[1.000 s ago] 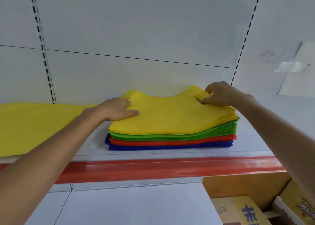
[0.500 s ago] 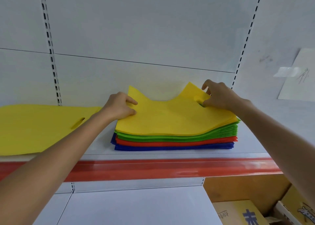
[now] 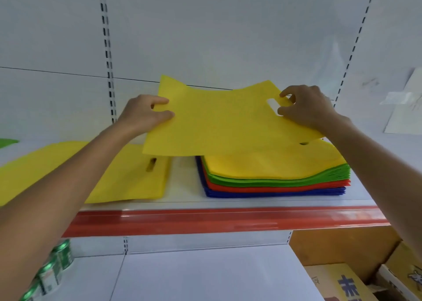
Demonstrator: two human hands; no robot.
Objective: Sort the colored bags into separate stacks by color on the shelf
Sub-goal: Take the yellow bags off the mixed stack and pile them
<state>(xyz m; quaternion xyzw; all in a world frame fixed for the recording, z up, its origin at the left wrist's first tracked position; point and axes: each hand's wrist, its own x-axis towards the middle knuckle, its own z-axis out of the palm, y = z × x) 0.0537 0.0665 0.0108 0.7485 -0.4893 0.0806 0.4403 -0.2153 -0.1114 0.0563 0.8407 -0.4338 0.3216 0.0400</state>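
So here's the scene: the person has one yellow bag (image 3: 217, 122) up in the air, held flat-ish between both hands, far edge tipped higher than the near one. The left hand (image 3: 146, 113) pinches the bag's left edge, thumb on top and fingers curled at the edge. The right hand (image 3: 308, 109) is clamped on the right end, right by the handle cut-out (image 3: 272, 105) – thumb and forefinger closed on the fabric there.

The bag hangs clear above the mixed stack (image 3: 274, 179) on the shelf (image 3: 182, 200), and its left part reaches out over the gap beside that stack. The stack itself goes yellow layer (image 3: 274, 163) on top, then green (image 3: 296, 179), red (image 3: 274, 188) and blue (image 3: 274, 195) at the bottom.

Just to the left, apart from it, lies a separate yellow pile (image 3: 118, 182) with a handle slot showing. The left forearm crosses in front of part of it. Far left there's a sliver of something green (image 3: 6, 142) – too little of it in view to tell what.

The shelf front has a red strip (image 3: 205, 218). Below it: some green-topped cans (image 3: 57, 262) at lower left and cardboard boxes (image 3: 342, 284) at lower right. A sheet of paper (image 3: 406, 109) is taped to the right wall.
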